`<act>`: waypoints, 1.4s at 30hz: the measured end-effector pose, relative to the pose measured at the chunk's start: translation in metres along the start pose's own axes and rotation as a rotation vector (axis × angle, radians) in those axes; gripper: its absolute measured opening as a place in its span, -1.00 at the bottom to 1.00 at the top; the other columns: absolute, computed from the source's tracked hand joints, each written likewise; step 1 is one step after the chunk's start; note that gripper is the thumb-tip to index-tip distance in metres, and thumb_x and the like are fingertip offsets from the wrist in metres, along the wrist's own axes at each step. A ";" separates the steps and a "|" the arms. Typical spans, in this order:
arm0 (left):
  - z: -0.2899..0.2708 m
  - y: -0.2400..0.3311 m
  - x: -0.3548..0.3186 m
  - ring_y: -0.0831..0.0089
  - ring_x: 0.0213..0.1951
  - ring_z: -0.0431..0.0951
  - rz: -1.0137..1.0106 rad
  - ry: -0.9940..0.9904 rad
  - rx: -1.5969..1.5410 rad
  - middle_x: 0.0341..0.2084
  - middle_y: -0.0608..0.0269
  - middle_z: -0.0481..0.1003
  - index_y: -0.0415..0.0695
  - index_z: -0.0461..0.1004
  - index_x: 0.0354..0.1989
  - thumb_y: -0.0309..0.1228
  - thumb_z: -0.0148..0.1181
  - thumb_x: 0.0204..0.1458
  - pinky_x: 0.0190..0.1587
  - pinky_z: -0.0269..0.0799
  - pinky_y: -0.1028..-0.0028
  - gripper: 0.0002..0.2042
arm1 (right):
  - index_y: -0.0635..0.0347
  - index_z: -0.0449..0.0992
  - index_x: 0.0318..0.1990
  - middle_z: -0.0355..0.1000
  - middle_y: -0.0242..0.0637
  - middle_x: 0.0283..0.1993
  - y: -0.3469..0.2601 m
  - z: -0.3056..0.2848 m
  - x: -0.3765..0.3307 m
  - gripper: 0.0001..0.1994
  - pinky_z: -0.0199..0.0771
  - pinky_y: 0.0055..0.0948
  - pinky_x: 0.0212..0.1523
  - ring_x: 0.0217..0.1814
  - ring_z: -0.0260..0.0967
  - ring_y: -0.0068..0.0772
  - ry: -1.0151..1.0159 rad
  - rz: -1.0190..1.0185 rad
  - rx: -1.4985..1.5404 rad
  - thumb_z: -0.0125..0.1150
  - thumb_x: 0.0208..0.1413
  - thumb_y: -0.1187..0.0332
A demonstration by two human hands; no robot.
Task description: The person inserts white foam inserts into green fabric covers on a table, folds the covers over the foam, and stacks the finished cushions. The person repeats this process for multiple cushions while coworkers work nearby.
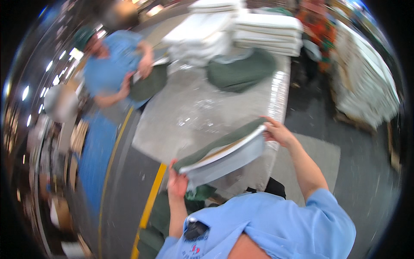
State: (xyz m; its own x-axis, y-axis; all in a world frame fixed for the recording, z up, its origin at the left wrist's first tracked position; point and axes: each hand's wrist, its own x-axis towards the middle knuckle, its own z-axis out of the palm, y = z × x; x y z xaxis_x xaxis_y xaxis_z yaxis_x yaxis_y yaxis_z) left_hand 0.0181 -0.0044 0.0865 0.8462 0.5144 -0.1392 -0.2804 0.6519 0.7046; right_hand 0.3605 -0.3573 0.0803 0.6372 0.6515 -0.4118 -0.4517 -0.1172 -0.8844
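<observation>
Below the frame's centre, the left hand gripped one end of a green-and-white cushion above the tabletop; rightward, the right hand's fingers clasped its other end. Two-handed handling seemed underway; the next move called for even support.

Dark grey floor, marked with yellow lines and a blue strip, flanks a plastic-covered table beside a pale floor mat, while bright overhead lights dot the left edge.
</observation>
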 end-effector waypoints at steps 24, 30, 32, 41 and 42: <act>0.063 -0.038 -0.108 0.14 -0.22 0.73 -0.094 0.083 0.472 -0.01 -0.06 0.59 -0.17 0.24 0.47 -0.40 0.10 0.41 -0.07 0.71 0.13 -0.52 | -0.20 0.32 0.50 0.45 -0.44 0.28 -0.039 0.008 0.059 -0.52 0.33 -0.32 0.24 0.20 0.36 -0.39 0.164 -0.127 0.062 -0.01 0.53 0.01; 0.092 -0.062 -0.103 0.41 -0.25 0.69 -0.329 -0.131 0.636 0.32 0.03 0.42 -0.06 0.08 0.60 -0.43 0.28 0.32 -0.18 0.64 0.41 -0.29 | 0.04 0.42 0.43 0.51 -0.34 0.23 -0.059 0.013 0.075 -0.53 0.38 -0.40 0.26 0.24 0.38 -0.50 0.237 -0.288 -0.050 -0.05 0.55 0.04; 0.092 -0.068 -0.090 0.59 -0.31 0.58 -0.360 -0.264 0.815 0.47 0.03 0.27 -0.06 0.07 0.61 -0.44 0.37 0.24 -0.25 0.54 0.52 -0.20 | 0.04 0.43 0.42 0.51 -0.35 0.22 -0.048 0.019 0.079 -0.54 0.37 -0.42 0.26 0.23 0.38 -0.52 0.276 -0.297 -0.116 -0.07 0.56 0.05; 0.165 -0.106 -0.003 -0.04 0.51 0.18 -0.131 -0.578 1.201 0.51 -0.30 0.11 -0.30 -0.18 0.62 -0.16 0.41 0.16 0.49 0.13 0.19 0.03 | 0.07 0.50 0.37 0.57 -0.38 0.15 -0.041 0.032 0.062 -0.59 0.40 -0.43 0.23 0.12 0.45 -0.46 0.249 -0.361 0.079 0.07 0.48 0.21; 0.175 -0.117 0.010 -0.08 0.49 0.22 -0.014 -0.525 1.292 0.49 -0.33 0.14 -0.30 -0.18 0.61 -0.17 0.41 0.16 0.48 0.16 0.18 0.03 | 0.07 0.49 0.38 0.57 -0.37 0.15 -0.041 0.039 0.062 -0.59 0.43 -0.43 0.20 0.10 0.47 -0.46 0.242 -0.390 0.047 0.10 0.45 0.25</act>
State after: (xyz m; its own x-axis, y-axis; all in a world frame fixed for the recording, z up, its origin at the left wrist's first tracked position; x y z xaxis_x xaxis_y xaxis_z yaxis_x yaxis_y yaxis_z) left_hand 0.1387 -0.1733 0.1243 0.9951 0.0576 -0.0803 0.0978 -0.4621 0.8814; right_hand 0.3944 -0.2832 0.1000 0.8901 0.4460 -0.0940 -0.1730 0.1396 -0.9750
